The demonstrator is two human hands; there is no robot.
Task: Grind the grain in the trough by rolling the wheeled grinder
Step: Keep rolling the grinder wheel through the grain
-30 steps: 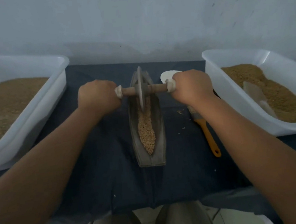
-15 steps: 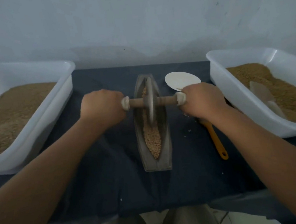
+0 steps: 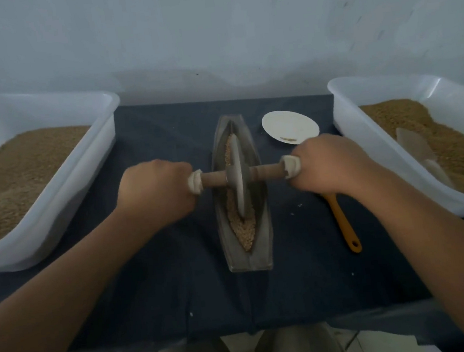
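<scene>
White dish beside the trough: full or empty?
Nearly empty: the white dish shows bare white inside, with only a few brownish specks near its front edge.

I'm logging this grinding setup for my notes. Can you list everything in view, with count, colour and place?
trough: 1, grey, centre of the cloth
grain: one strip, tan, inside the trough
wheeled grinder: 1, grey disc on a brown axle with pale ends, standing in the trough
left tub: 1, white, left edge, part full of brown material
right tub: 1, white, right edge, likewise part full
scoop-like piece: 1, pale, in the right tub
dish: 1, white, right of the trough's far end
orange-handled tool: 1, right of the trough, head hidden by the right hand
cloth: 1, dark blue, under everything
trousers: pale, bottom edge
left hand: grips the axle's left end
right hand: grips the axle's right end
</scene>
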